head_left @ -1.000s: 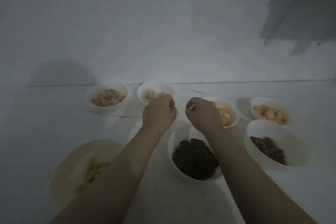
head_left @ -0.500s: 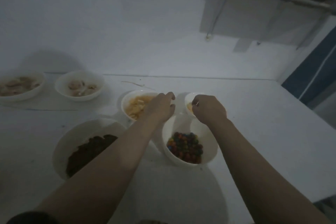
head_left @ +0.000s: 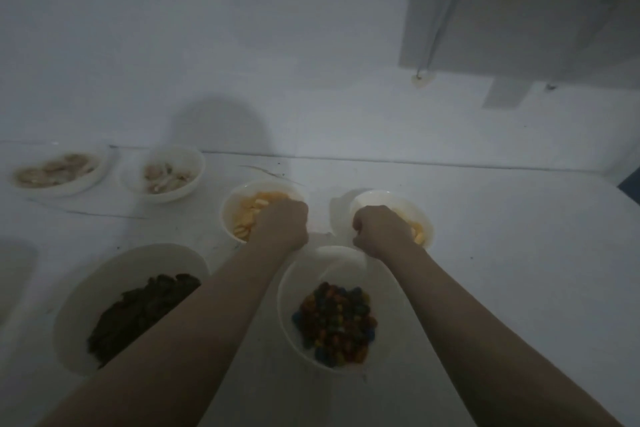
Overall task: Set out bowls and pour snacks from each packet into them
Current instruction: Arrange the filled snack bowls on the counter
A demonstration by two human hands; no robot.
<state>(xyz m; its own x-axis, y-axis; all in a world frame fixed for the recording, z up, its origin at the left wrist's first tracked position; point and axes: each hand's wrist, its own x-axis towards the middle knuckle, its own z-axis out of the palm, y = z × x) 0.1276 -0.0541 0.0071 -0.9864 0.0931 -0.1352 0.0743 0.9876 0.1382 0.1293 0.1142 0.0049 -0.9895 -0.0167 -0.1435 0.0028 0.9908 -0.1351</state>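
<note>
Table (head_left: 485,253): white, dim light; every bowl stands on it.
Dark-snack bowl (head_left: 104,288): largest, near left, partly under the left forearm; dark crumbly heap inside.
Candy bowl (head_left: 298,288): between the forearms, just short of both hands; small round coloured candies that would roll and spill if it tips.
Chip bowl (head_left: 235,204): orange-yellow chips; the left hand (head_left: 282,224) lies over its right rim.
Right bowl (head_left: 424,215): smaller, orange pieces; the right hand (head_left: 379,229) sits at its left rim.
Far bowls (head_left: 162,172): two at back left, pale pieces, well apart from both hands.
Grip: both fists curled tight; whether they pinch a rim, a packet or nothing, I cannot tell.
Handling: bowls look stiff, smooth, likely slippery and breakable; best held at the rim with thumb inside, or cupped under the base. The chips are light and brittle.
Packets: none visible.
</note>
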